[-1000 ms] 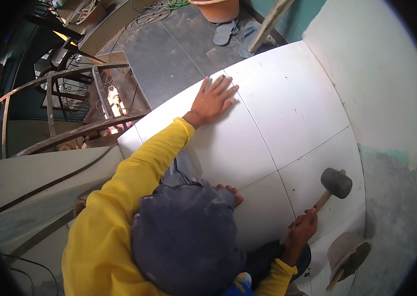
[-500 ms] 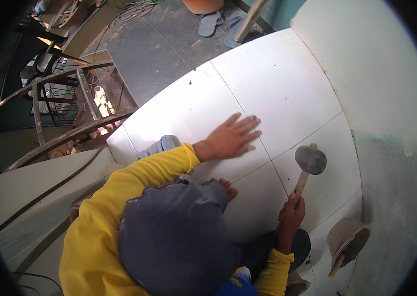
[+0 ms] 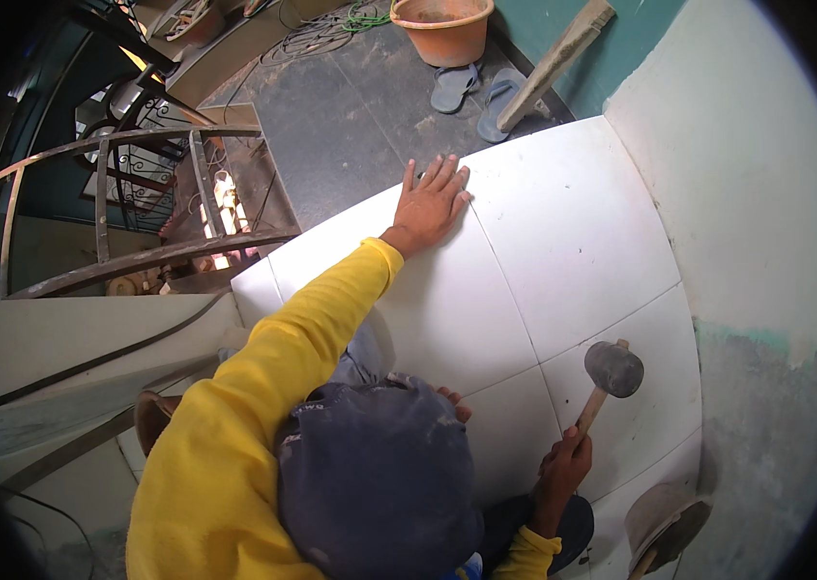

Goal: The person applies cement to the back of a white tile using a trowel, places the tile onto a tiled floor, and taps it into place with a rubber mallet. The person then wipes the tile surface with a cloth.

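My left hand (image 3: 431, 204) lies flat with fingers spread on the far edge of a large white floor tile (image 3: 428, 300). In my right hand (image 3: 563, 471) is the wooden handle of a rubber mallet (image 3: 613, 368). The mallet's black head is over another white tile (image 3: 655, 338) at the right, beside the wall; whether it touches cannot be made out. Yellow sleeves cover both arms. A dark blue cap (image 3: 379, 474) fills the lower middle and hides part of the tiles. Bare toes (image 3: 454, 403) show just past its right side.
Dark floor tiles (image 3: 331, 126) lie beyond the white ones. An orange bucket (image 3: 442, 34), grey sandals (image 3: 452, 89) and a leaning wooden post (image 3: 555, 68) stand there. A metal railing (image 3: 147, 253) borders the left, a plastered wall (image 3: 766, 193) the right. A grey-brown container (image 3: 655, 512) is at lower right.
My left hand has moved away from me to the far edge of the tile and now rests flat. The mallet stays in my right hand. The view has shifted.
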### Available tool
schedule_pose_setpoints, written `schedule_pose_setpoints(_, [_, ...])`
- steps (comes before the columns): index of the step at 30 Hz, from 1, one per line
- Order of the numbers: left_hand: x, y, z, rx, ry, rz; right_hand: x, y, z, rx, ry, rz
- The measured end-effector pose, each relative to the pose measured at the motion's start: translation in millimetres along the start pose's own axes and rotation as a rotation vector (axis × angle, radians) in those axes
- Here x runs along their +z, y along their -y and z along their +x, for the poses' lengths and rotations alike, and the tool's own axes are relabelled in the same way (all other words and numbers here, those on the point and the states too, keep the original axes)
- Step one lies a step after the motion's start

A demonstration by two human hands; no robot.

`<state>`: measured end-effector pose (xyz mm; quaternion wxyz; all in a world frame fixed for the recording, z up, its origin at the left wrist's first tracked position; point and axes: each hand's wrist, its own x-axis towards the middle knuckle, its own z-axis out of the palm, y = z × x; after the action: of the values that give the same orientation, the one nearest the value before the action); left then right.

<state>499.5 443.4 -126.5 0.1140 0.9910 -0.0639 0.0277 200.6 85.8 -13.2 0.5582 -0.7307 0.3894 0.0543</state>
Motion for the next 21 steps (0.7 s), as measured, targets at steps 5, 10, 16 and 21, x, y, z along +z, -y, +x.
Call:
schedule_pose_setpoints(5, [1,26,43,-0.379,-0.009,-0.351,-2,-1,2,0.011,-0.013,-0.018])
schedule_pose_setpoints(10, [-6,58,76,-0.542,0.24,-0.686,19,-10,13,-0.001,0.091,-0.021])
schedule_pose_setpoints(16, [0,66,85,-0.485,0.248,-0.72,90,5,46,-0.195,0.24,-0.168])
schedule_pose_setpoints(21, [4,64,89,-0.514,0.293,-0.707,136,33,70,-0.331,0.241,-0.196])
